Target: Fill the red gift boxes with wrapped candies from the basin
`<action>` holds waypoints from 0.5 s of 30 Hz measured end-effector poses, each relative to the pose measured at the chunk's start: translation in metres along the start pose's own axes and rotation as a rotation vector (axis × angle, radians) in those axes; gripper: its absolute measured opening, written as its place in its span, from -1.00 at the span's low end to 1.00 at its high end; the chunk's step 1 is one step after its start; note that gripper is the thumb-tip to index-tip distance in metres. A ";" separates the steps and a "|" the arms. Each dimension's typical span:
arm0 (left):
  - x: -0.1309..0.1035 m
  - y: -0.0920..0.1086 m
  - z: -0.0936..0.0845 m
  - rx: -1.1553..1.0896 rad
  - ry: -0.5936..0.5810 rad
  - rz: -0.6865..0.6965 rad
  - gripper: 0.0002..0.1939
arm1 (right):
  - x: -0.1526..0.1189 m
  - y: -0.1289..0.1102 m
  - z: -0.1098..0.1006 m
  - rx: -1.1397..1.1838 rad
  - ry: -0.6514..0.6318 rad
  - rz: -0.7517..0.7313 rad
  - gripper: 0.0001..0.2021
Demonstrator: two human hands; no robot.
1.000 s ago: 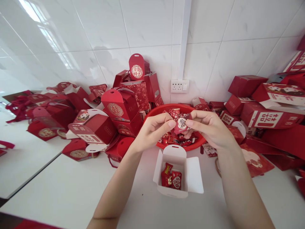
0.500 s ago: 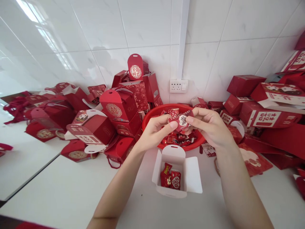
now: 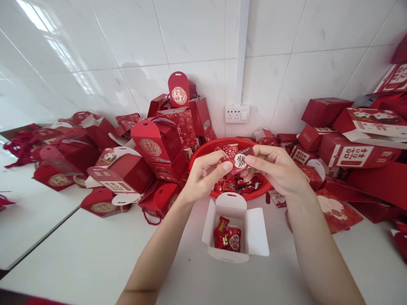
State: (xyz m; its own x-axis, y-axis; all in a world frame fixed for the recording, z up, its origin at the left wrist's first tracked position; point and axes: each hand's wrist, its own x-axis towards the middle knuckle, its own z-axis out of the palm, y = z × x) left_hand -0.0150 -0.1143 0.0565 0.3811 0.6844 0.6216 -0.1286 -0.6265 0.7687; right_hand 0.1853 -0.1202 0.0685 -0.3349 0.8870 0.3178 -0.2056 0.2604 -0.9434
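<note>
Between my two hands is a red wrapped candy (image 3: 239,159) with a round white label, held over a red plastic basin (image 3: 203,147). My left hand (image 3: 205,173) pinches its left end between thumb and finger. At the right end, my right hand (image 3: 276,167) grips it the same way. More red candies (image 3: 233,185) lie in the basin, partly hidden by my hands. Nearer to me stands an open white-lined box (image 3: 228,256) with its flaps spread. Inside it rest two red candies, one of them marked 520 (image 3: 234,240).
Red gift boxes (image 3: 159,140) are piled to the left, some stacked. Another heap of red boxes (image 3: 352,154) lies to the right. A tiled wall with a power socket (image 3: 237,114) rises behind the white table (image 3: 190,279). A seam crosses the table at left.
Both hands keep hold of the candy, which has turned slightly so its label faces me more fully. The whole view has shifted a little. The open box and its candies stay put.
</note>
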 end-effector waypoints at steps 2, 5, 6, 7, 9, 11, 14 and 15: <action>0.000 -0.002 0.002 0.037 0.036 0.003 -0.63 | -0.001 -0.001 0.000 -0.029 0.017 -0.017 -0.72; 0.001 -0.005 0.004 0.076 0.068 0.002 -0.61 | -0.002 -0.001 0.000 -0.066 0.037 -0.055 -0.74; 0.001 -0.005 0.003 0.072 0.066 -0.001 -0.61 | -0.002 -0.001 0.000 -0.068 0.033 -0.062 -0.74; 0.001 -0.005 0.003 0.059 0.055 -0.004 -0.61 | -0.002 -0.001 0.000 -0.063 0.023 -0.063 -0.74; 0.001 -0.004 0.001 0.022 0.013 -0.009 -0.63 | -0.002 0.000 0.000 -0.050 -0.003 -0.053 -0.73; 0.000 -0.003 -0.002 -0.004 -0.019 -0.012 -0.65 | -0.002 0.001 0.000 -0.046 -0.015 -0.042 -0.69; 0.000 -0.004 -0.003 0.023 0.000 -0.042 -0.64 | -0.001 0.001 0.002 -0.079 0.019 -0.050 -0.63; 0.000 -0.005 -0.002 0.020 0.010 -0.052 -0.64 | -0.001 0.001 0.002 -0.089 0.027 -0.055 -0.62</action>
State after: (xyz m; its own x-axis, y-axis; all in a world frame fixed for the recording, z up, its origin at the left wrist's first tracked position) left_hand -0.0164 -0.1102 0.0525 0.3778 0.7198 0.5823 -0.0907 -0.5971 0.7970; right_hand 0.1835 -0.1219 0.0678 -0.3000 0.8803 0.3675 -0.1399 0.3404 -0.9298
